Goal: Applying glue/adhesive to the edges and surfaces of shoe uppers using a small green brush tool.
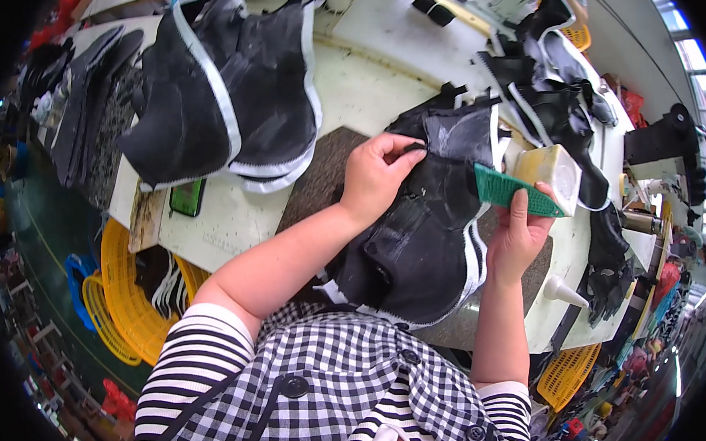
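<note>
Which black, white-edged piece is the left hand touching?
The black piece on the dark slab, with the left hand at its upper part; neither hand touches the upper-left stack or the pile at right.

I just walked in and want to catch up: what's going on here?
A person is working on a black piece with white edging that lies over a dark speckled board. The left hand pinches its far part, while the right hand holds a flat green tool near a pale block-shaped container. More black pieces with white edges lie to the left on the table.
</note>
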Demonstrator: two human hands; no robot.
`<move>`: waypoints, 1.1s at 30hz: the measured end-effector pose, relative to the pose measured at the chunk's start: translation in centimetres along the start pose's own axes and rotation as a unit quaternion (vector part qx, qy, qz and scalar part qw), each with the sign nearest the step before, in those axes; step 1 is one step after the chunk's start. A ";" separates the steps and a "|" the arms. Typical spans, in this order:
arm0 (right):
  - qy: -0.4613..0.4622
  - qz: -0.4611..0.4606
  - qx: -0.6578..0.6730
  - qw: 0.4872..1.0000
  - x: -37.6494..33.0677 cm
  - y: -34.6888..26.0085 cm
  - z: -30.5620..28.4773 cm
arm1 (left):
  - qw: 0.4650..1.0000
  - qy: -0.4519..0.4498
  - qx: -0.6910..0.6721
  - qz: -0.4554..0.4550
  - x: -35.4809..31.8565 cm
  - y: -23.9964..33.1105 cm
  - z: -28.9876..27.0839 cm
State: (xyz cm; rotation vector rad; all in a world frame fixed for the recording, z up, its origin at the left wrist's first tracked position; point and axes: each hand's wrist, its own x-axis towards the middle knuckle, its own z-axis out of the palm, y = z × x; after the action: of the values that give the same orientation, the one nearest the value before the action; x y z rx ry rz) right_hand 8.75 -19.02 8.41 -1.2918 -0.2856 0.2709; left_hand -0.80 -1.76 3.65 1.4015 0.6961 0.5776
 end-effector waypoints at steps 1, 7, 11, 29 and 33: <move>0.004 -0.061 -0.024 0.998 0.9 -0.4 0.1 | 1.000 -0.021 -0.019 -0.005 0.0 0.3 0.4; -0.236 -0.350 -0.215 0.881 3.7 -0.4 2.1 | 0.965 -0.035 -0.231 -0.114 0.5 0.4 2.1; -0.304 -0.419 -0.279 0.809 5.4 -1.1 3.9 | 0.954 -0.061 -0.257 -0.145 0.8 1.3 2.0; -0.025 -0.301 -0.322 0.897 2.2 -2.2 -1.7 | 0.993 0.052 -0.099 -0.035 -0.5 1.2 -2.9; 0.067 -0.239 -0.268 0.931 -2.0 -2.3 -7.1 | 0.972 -0.183 0.142 -0.047 -4.7 5.4 -6.2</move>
State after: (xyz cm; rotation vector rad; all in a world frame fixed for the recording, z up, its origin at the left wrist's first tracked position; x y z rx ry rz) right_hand 9.49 -26.72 8.75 -1.7178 -0.5720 -0.3370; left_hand -8.33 -0.50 9.31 1.6754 0.5545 0.1372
